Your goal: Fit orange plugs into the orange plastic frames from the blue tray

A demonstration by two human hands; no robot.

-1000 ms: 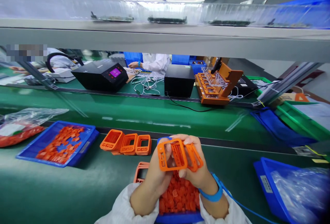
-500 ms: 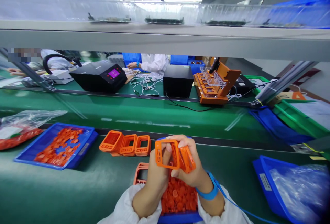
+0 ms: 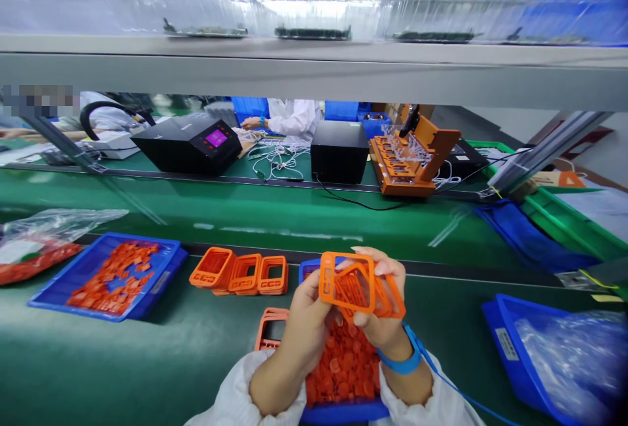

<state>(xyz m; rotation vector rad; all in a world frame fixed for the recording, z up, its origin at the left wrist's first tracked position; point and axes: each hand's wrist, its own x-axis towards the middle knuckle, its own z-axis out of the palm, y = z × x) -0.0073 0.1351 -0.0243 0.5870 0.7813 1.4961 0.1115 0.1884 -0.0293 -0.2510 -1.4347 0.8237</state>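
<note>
My left hand (image 3: pixel 310 311) pinches the left edge of an orange plastic frame (image 3: pixel 347 258), a rounded rectangle with small slots at one end. Several more orange frames (image 3: pixel 395 301) are gripped by my right hand (image 3: pixel 385 324), which wears a blue wrist strap (image 3: pixel 403 363). Both hands are above a blue bin (image 3: pixel 346 411) filled with small orange plastic pieces (image 3: pixel 338 370). To the left stand stacks of orange frames (image 3: pixel 245 275). Closer in, a paler stack of frames (image 3: pixel 271 331) lies beside my left forearm, partly covered by it.
A blue tray (image 3: pixel 167 262) with orange pieces sits at left, near a clear bag (image 3: pixel 44 243). At right is a blue bin (image 3: pixel 507 347) of clear plastic bags. A shelf (image 3: pixel 314 79) crosses above. Behind are black boxes (image 3: pixel 339 154), an orange fixture (image 3: pixel 409 158) and people working.
Both hands have moved right and slightly up with the frames. The front frame now stands apart from the others, which are fanned out behind it in my right hand.
</note>
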